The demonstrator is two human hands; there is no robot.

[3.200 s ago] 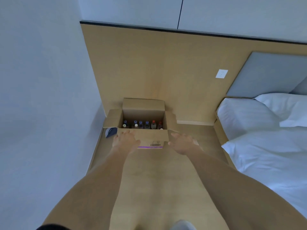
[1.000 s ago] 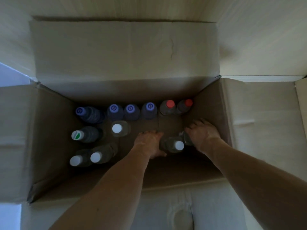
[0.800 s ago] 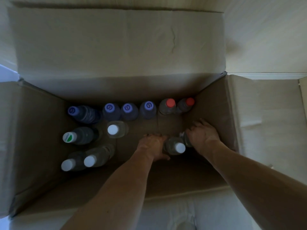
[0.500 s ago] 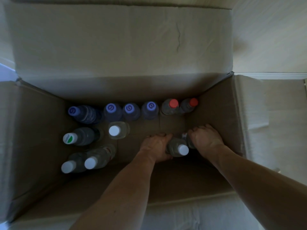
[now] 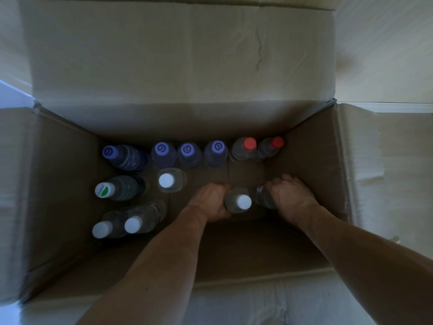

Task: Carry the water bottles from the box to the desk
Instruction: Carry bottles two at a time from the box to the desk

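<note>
Since half a second ago the left hand (image 5: 212,202) has closed further round the white-capped bottle (image 5: 237,202) deep in the cardboard box (image 5: 304,165). The right hand (image 5: 291,198) covers a second clear bottle (image 5: 263,195), cap hidden, fingers curled over it. Ribbed plastic bottles line the box's far wall.
</note>
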